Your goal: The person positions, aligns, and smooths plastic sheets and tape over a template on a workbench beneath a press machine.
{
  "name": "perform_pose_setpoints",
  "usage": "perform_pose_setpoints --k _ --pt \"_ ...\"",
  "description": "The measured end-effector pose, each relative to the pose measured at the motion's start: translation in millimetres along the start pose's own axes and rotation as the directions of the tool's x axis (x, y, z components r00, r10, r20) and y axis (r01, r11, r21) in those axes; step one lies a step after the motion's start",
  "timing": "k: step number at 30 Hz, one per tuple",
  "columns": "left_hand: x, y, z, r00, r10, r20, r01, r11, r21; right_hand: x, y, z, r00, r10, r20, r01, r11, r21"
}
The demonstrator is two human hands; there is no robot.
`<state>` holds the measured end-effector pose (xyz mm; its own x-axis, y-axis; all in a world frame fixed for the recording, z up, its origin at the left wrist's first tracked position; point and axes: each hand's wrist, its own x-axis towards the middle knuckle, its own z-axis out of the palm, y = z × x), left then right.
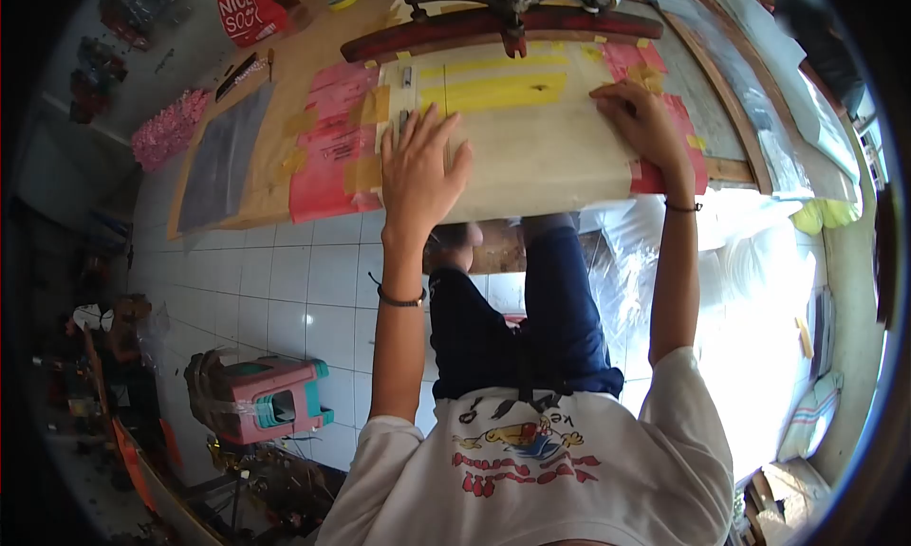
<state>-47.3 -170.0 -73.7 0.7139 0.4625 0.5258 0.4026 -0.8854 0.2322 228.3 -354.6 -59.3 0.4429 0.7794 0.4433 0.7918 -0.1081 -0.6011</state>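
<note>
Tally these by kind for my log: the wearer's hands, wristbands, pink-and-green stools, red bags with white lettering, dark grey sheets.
Hands: 2 (left hand, right hand)
Wristbands: 2, one per wrist
Pink-and-green stool: 1
Red bag: 1
Dark grey sheet: 1
Total: 7

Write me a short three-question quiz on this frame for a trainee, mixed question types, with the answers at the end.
1. True or false: the left hand lies with its fingers spread on the pale surface.

2. Multiple choice: which of these is on the tiled floor?
A) the red bag with white lettering
B) the pink-and-teal plastic stool
C) the dark grey sheet

3. Fill in the blank: between the left hand and the right hand, the wide stripe across the pale surface is coloured ____.

Key: 1. True. 2. B. 3. Yellow.
</note>
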Motion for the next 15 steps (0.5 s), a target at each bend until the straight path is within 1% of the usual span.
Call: perform_pose_setpoints --k 2,4,7,8,11,12,14,15 --pt "-2 2 -7 0.997 -0.018 0.073 0.016 0.999 0.034 -6 -2 -3 0.999 -0.033 -0.013 0.033 0.999 -0.032" --pt "10 9 -17 0.991 -0.011 0.131 0.002 0.998 0.066 1 2 -2 0.993 -0.116 -0.017 0.114 0.989 -0.090" --pt "18 24 -19 0.968 0.043 0.247 -0.026 0.997 -0.073 14 0 -5 0.999 0.038 -0.005 -0.038 0.993 -0.108" --pt "24 29 -18 0.926 0.004 0.377 0.020 0.998 -0.060 21 0 -10 1.000 0.020 0.005 -0.019 0.987 -0.157" --pt "36 24 5 0.921 0.033 0.388 -0.004 0.997 -0.074 38 3 -14 0.981 -0.086 -0.174 0.055 0.983 -0.175" --pt "44 22 11 0.905 0.032 0.424 -0.015 0.999 -0.044 41 -2 -16 0.990 0.013 -0.142 -0.040 0.980 -0.194" --pt "51 15 26 0.921 0.075 0.381 -0.053 0.996 -0.067 40 -1 -11 0.976 -0.187 -0.112 0.129 0.910 -0.393" --pt "58 12 29 0.930 0.097 0.353 -0.074 0.994 -0.078 39 -2 -10 0.955 -0.286 -0.084 0.211 0.846 -0.489"
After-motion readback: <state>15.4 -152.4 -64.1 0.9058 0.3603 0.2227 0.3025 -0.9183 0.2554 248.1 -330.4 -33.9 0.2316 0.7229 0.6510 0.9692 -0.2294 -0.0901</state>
